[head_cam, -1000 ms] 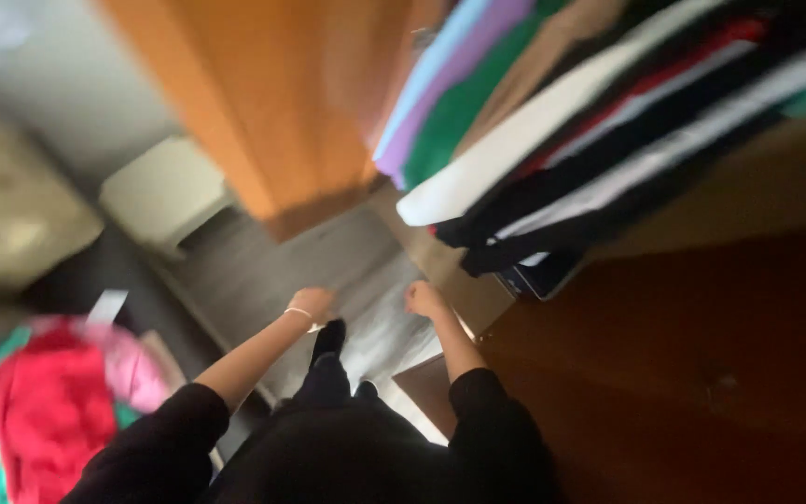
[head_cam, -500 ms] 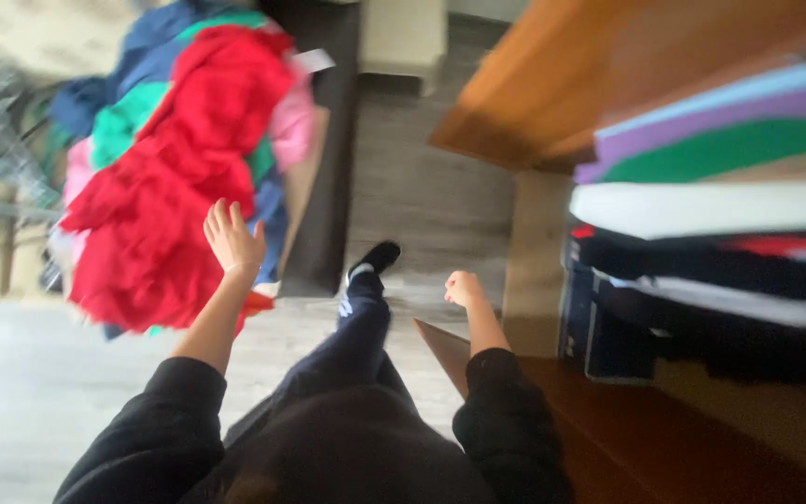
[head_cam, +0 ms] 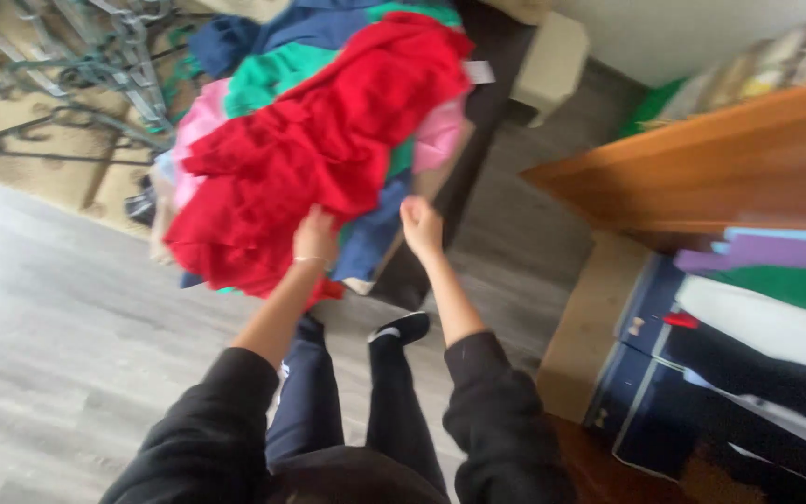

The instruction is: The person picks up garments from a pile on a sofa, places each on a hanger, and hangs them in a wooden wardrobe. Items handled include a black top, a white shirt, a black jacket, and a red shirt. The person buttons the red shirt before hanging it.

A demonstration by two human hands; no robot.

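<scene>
Red garment [head_cam: 319, 149] lay on top of a heap of clothes [head_cam: 263, 84] (pink, green, blue) at upper centre, w/ left hand [head_cam: 314, 235] now pressed on its lower edge; half a sec earlier that hand was open in the air. Right hand [head_cam: 421, 224] had come up from by the shelf to heap's right side. Grip state hard to tell for both, blurred. Folded stack [head_cam: 776, 299] cut off at right.

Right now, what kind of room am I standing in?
Probably a bedroom or closet area at home: a heap of loose red, pink and green clothes, folded garments stacked on a wooden wardrobe shelf, and metal hangers lying on the floor.
</scene>
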